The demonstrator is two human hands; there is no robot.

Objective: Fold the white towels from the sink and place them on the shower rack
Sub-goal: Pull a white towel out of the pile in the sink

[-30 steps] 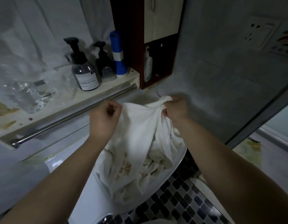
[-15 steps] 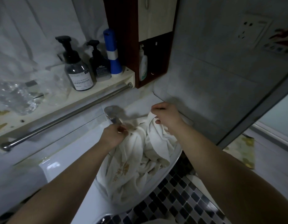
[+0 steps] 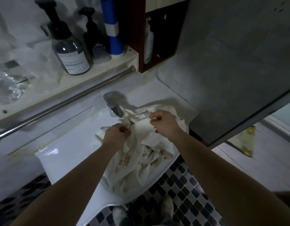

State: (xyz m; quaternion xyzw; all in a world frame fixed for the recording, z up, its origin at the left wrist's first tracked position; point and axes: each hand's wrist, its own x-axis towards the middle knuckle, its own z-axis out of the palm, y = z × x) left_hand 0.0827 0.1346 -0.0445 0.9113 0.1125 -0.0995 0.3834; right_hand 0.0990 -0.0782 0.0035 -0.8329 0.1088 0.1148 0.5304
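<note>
Item: white towels (image 3: 146,160), a crumpled heap of what looks like more than one cloth; the count cannot be told. Location: in the basin of the sink (image 3: 64,154), directly in front of the faucet (image 3: 113,106), with one rumpled edge riding up over the basin rim to the right of the faucet. Markings: a tan motif on the fold farthest in front of the faucet. Hands: left hand (image 3: 115,134) just in front of the faucet, fingers curled and pinching a fold of cloth; right hand (image 3: 164,124) to the right of the faucet, fingers curled round the upper edge of the same cloth, a short span of fabric lying between the two. Handling, as judged: soft, limp and without any stiffness of its own, so it will sag wherever it is not held; light if dry, noticeably heavier and clingier if wet, and wetness cannot be told here. Not fragile; the pile should give a sure grip, not a slippery one. Best hold: two neighbouring corners along one hem, so the cloth hangs flat for folding; a pinch mid-fold is likely to drag the rest of the heap along. Caution: loose folds lie against the faucet and may snag on it when lifted.
</note>
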